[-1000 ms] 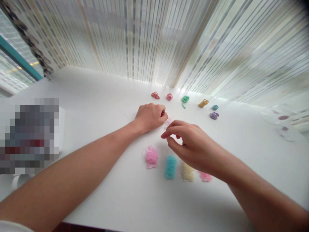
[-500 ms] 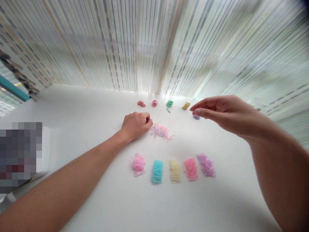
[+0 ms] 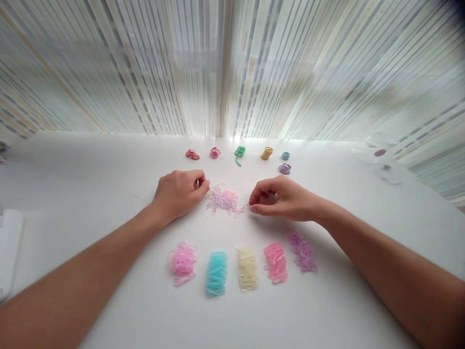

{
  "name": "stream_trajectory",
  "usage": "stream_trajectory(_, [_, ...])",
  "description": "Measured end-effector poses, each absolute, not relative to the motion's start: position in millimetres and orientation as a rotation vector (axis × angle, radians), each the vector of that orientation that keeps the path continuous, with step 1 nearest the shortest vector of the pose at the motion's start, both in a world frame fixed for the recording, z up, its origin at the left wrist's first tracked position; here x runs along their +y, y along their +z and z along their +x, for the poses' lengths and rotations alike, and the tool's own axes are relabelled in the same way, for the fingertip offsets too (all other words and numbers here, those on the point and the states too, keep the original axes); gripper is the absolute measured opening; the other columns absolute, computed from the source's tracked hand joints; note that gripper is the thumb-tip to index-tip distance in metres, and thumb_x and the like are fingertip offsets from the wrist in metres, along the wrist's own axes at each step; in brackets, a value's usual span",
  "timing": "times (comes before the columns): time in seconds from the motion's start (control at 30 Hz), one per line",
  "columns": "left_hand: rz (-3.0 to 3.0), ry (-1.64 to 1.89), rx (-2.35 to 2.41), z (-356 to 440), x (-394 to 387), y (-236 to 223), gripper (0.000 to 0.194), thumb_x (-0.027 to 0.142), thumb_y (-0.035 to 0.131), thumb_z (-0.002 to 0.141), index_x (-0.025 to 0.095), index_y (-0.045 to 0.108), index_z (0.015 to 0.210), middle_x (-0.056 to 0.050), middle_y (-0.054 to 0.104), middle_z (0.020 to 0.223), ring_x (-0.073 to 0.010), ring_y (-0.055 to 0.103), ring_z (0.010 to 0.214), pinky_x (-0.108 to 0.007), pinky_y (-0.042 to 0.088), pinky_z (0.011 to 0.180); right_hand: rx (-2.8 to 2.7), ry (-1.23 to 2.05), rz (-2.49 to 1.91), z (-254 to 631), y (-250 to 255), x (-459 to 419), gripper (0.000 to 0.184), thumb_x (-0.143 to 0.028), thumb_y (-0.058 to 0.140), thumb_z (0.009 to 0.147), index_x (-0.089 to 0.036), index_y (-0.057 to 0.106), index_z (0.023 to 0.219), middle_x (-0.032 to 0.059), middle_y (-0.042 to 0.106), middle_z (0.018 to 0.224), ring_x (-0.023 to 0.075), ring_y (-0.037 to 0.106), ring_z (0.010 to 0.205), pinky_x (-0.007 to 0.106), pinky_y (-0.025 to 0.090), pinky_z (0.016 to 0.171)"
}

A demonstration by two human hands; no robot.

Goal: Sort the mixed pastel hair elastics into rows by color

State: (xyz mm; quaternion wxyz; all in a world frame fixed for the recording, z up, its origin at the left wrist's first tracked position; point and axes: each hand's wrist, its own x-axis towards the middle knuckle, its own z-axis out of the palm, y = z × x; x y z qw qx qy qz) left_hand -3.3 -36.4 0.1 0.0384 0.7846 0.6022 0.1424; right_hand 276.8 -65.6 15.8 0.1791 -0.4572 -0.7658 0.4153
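A loose heap of small mixed pink and lilac elastic bands [image 3: 222, 199] lies on the white table [image 3: 109, 169] between my hands. My left hand [image 3: 178, 193] rests curled at the heap's left edge, fingertips pinched together. My right hand [image 3: 281, 198] sits just right of the heap, thumb and fingers pinched close; whether a band is in them I cannot make out. Nearer me lie sorted piles: light pink [image 3: 182, 262], turquoise [image 3: 216, 273], cream [image 3: 247, 268], deep pink [image 3: 275, 262] and purple [image 3: 302, 251].
Along the back edge lie thicker hair ties: red [image 3: 192, 154], pink [image 3: 214, 152], green [image 3: 239, 152], mustard [image 3: 266, 153], blue [image 3: 286, 155], purple [image 3: 285, 168]. A clear plastic container [image 3: 379, 157] stands at the far right. A striped curtain hangs behind. A white object [image 3: 9, 242] lies at the left.
My right hand has come back from the far row of hair ties down to the table beside the mixed heap. The view has turned left. My left hand has stayed by the heap.
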Motion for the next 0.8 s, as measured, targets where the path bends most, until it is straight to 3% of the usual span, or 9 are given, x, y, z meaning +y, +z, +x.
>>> stream_trajectory(0.27, [2.403,0.420,1.866,-1,-37,3,0.029,0.043,0.050,0.093,0.025,0.070,0.081,-0.002,0.074,0.077,-0.0218,0.064,0.072,-0.034,0.032,0.063,-2.184,1.047,-1.246,268,6,-69,0.015,-0.027,0.076,0.079,-0.015,0.079,0.087,0.0045,0.074,0.080,0.0132,0.060,0.066,0.026,0.048,0.061])
stream_trajectory(0.6, [2.418,0.428,1.860,-1,-37,1,0.031,0.043,0.050,0.093,0.024,0.072,0.083,-0.003,0.075,0.079,-0.0226,0.065,0.074,-0.034,0.034,0.064,-2.175,0.991,-1.208,266,1,-72,0.014,-0.029,0.075,0.083,-0.016,0.079,0.085,0.0032,0.070,0.078,0.0118,0.055,0.063,0.027,0.043,0.058])
stream_trajectory(0.8, [2.410,0.452,1.839,-2,-38,-2,0.031,0.042,0.050,0.094,0.025,0.074,0.085,-0.003,0.075,0.079,-0.0228,0.067,0.077,-0.034,0.040,0.069,-2.090,1.047,-1.279,272,8,-69,0.021,-0.040,0.076,0.085,-0.020,0.079,0.081,0.0006,0.064,0.065,0.0127,0.046,0.058,0.029,0.036,0.054])
